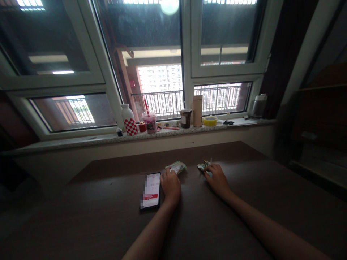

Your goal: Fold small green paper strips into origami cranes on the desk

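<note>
My left hand point(170, 185) rests on the brown table point(108, 231), its fingers loosely extended at the near edge of a flat green-and-white paper packet point(178, 167). Directly left of this hand lies a phone point(151, 191) with a lit screen, partly pixelated. My right hand point(218, 179) has its thumb and fingers together on a small crumpled green-and-white piece point(202, 167), which looks like paper or wrapper. The fingers cover part of that piece, and its exact kind is too small to make out.
Along the windowsill point(103, 140) stand a red-checked white bottle point(129, 121), a pink drink cup point(149, 122), a dark cup point(185, 118), a tan cylinder point(197, 111), a yellow tape roll point(210, 121) and black scissors point(228, 122). A window rises behind them.
</note>
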Demonstrator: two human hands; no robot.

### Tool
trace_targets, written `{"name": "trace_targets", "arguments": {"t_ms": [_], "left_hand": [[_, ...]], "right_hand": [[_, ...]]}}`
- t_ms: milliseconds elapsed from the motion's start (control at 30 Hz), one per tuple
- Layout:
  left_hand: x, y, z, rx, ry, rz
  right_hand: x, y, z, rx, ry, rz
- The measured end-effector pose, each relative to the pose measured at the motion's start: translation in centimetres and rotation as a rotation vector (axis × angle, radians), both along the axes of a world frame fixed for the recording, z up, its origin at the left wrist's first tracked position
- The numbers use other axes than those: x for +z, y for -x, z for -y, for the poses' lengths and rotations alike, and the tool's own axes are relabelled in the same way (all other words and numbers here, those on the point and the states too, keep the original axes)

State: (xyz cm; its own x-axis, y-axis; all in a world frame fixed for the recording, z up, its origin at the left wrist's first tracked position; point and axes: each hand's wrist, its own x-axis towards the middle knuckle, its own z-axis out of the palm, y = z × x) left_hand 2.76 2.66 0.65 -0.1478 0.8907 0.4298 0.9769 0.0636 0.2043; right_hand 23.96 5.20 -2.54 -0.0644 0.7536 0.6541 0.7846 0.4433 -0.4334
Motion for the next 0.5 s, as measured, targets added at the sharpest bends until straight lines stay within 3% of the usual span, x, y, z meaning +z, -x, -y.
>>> {"name": "trace_targets", "arguments": {"t_ms": [300, 500], "left_hand": [[0.4, -1.0, 1.6, -0.134, -0.063, -0.014], [0.4, -1.7, 3.0, -0.235, -0.012, 0.052]], "right_hand": [[0.2, -0.2, 0.0, 0.010, -0.014, -0.030], [0.7, 0.0, 0.3, 0.189, 0.000, -0.048]]}}
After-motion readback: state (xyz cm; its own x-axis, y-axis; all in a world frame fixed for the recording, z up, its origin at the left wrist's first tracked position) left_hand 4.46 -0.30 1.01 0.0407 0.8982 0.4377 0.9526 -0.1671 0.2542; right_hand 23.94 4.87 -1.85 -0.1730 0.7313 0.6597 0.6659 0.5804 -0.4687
